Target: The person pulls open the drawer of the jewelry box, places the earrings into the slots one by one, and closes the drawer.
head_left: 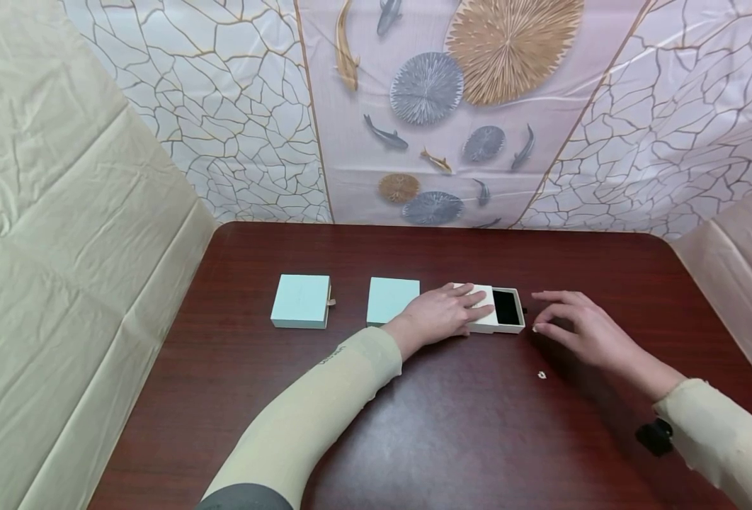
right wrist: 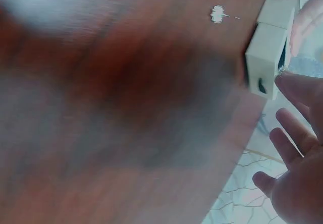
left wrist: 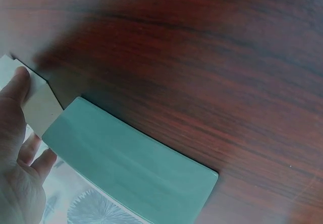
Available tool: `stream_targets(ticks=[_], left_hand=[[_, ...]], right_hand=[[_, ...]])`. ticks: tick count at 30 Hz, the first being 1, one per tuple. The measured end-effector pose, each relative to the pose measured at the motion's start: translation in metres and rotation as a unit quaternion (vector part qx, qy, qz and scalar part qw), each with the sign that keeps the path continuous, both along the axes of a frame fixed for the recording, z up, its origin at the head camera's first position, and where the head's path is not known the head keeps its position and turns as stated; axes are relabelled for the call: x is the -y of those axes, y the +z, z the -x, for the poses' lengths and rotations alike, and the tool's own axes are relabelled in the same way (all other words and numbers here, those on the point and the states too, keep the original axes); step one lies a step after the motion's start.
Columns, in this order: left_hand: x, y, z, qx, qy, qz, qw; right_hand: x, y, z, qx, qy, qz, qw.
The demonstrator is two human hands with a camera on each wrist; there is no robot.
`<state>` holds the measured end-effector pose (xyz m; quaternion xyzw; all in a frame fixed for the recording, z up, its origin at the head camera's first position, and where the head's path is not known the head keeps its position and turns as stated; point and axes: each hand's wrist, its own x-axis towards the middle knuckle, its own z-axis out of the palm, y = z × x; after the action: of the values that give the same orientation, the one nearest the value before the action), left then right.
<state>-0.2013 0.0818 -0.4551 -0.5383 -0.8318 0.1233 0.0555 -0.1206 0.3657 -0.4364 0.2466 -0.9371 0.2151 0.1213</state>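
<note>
My left hand (head_left: 440,310) lies over a small white drawer box (head_left: 483,327), its straight fingers spread on the lid and its thumb on the front side. The box's drawer (head_left: 508,312) is pulled out to the right and shows a black lining. Just right of the drawer, my right hand (head_left: 576,329) pinches a tiny glittery stud earring (right wrist: 281,70) at its fingertips, mostly hidden by them. The other right fingers are spread apart. A small white stud earring (head_left: 542,375) with a thin post lies on the table in front of the drawer.
Two pale turquoise boxes stand left of the white one: a near box (head_left: 393,297), partly behind my left wrist, and a far left box (head_left: 301,301) with a small pull tab (head_left: 332,302). The dark red wooden table (head_left: 452,439) ends at a patterned cloth (head_left: 261,156).
</note>
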Motion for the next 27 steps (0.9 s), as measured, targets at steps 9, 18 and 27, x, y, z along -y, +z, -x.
stream_targets(ticks=[9, 18, 27], left_hand=[[0.0, 0.0, 0.001, 0.002, -0.001, -0.004, 1.0], [0.0, -0.002, 0.002, -0.004, -0.005, -0.006, 1.0], [-0.001, -0.001, 0.001, 0.003, -0.001, -0.006, 1.0]], right_hand=[[0.008, 0.011, 0.025, 0.036, 0.014, -0.015, 0.999], [0.016, 0.021, 0.047, 0.11, 0.024, -0.029, 0.993], [0.024, 0.02, 0.064, 0.156, 0.035, -0.055, 0.986]])
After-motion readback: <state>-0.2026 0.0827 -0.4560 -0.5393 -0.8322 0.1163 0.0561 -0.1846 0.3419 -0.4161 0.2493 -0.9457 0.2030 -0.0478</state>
